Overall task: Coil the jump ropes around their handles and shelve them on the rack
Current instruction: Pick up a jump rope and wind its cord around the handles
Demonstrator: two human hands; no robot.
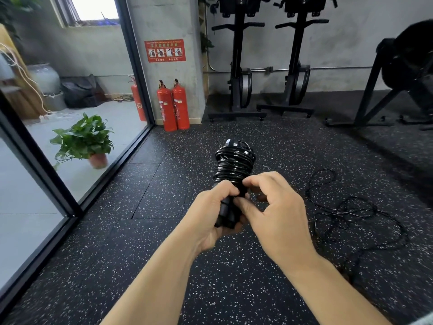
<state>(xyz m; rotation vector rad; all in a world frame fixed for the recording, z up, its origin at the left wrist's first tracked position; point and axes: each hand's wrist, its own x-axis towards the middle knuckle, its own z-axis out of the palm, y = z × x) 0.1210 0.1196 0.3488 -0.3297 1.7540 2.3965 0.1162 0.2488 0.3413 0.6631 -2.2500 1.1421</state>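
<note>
Winding looks all but finished on this one: the coiled rope [234, 165] sits just below the middle of the frame, a fat bundle of black cord stacked in tight turns round the upper part of its handles [225, 211], held up over the speckled floor [164, 184]. The left hand [208, 216] has its grip clamped round the bare lower ends of the handles, fingers curled right about them. The right hand [278, 207] comes in from the right with thumb and forefinger pinched on the lowest turn of the bundle; whether that is the very tail of the cord I cannot tell. I'd judge the step in hand to be securing that last bit, so the next move calls for tucking the end under a turn firmly enough that the bundle won't spring loose. A loose rope [351, 216] lies sprawled in tangled loops on the floor at the right of the frame, so a second one waits to be wound. No rack that I can pick out shows from here.
</note>
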